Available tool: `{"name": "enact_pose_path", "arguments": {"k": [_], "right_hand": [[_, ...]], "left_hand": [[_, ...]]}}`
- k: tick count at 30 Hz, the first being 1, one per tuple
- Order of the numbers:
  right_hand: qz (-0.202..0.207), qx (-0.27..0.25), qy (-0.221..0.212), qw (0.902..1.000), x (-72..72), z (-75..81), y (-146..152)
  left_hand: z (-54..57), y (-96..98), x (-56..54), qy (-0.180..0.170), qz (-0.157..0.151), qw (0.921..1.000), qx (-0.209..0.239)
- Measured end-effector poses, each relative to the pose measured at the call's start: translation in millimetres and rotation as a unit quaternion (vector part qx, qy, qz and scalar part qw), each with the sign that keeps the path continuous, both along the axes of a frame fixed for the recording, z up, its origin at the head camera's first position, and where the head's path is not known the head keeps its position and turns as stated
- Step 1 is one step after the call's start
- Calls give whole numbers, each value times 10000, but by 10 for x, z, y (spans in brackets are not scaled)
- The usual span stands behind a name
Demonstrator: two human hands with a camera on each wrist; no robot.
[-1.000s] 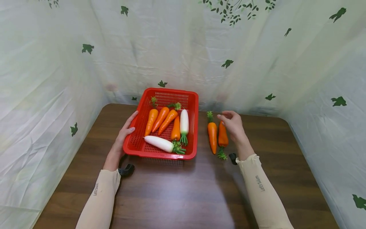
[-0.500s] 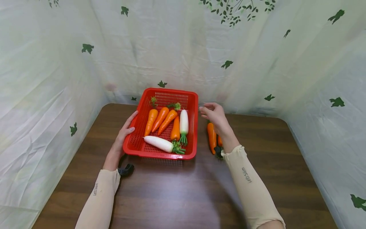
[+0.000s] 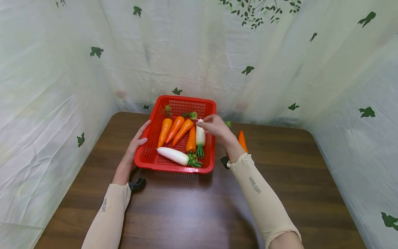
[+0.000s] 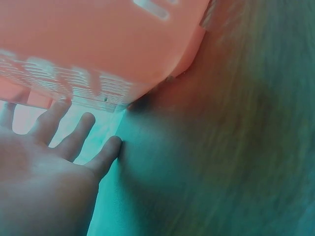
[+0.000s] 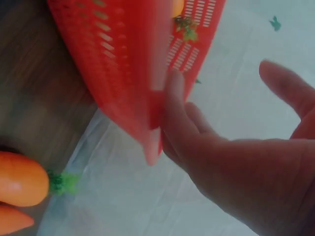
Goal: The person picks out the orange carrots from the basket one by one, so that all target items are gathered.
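So, red basket [image 3: 174, 169]: sits on the table [image 3: 180, 214], near its far edge and left of its middle; the handling centres here, as I read it from my end.
Basket contents: four carrots [image 3: 164, 132] and two white radishes [image 3: 200, 140], by my count, all within the rim.
Carrot row: three side by side, from the basket's left edge toward its middle; the fourth lies next to the right-hand radish.
Radish layout: one lengthwise by the right edge, leaves toward the near edge; the other across the near edge, leaves toward the near right corner.
Left hand [image 3: 133, 143]: at the basket's left edge, thumb at the rim, fingers spread and fairly straight along the outer wall; I'd call it steadying, not a firm grip.
Right hand [image 3: 217, 128]: extends over the basket's right edge toward the far right corner, thumb apart from the fingers, nothing seen in its grasp; I can't tell if the fingertips touch the radish.
Outside basket: two loose carrots [image 3: 242, 141] beyond its right edge, toward the table's far edge; one mostly hidden in my head view, both partly visible on the right wrist feed.
Done: six vegetables lie in the basket.
Left: the outside pair, neither held; I judge the work well past half.
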State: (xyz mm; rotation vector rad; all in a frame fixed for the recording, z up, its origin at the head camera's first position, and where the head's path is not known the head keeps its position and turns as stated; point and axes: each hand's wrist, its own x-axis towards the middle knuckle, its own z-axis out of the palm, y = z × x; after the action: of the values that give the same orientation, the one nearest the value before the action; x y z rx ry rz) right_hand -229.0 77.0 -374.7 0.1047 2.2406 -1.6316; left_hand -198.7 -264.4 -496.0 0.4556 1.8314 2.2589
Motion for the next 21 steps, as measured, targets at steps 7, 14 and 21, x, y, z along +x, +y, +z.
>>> {"name": "enact_pose_path", "arguments": {"k": [7, 14, 21], "right_hand": [[513, 348, -326, 9975, -10, 61, -155], [936, 480, -764, 9915, -13, 37, -301], [1013, 1110, -796, 9854, -54, -11, -428]], "left_hand": [[7, 6, -2, -25, -6, 10000, 25], [-2, -1, 1, -44, -42, 10000, 62], [-12, -4, 0, -13, -38, 10000, 86]]}}
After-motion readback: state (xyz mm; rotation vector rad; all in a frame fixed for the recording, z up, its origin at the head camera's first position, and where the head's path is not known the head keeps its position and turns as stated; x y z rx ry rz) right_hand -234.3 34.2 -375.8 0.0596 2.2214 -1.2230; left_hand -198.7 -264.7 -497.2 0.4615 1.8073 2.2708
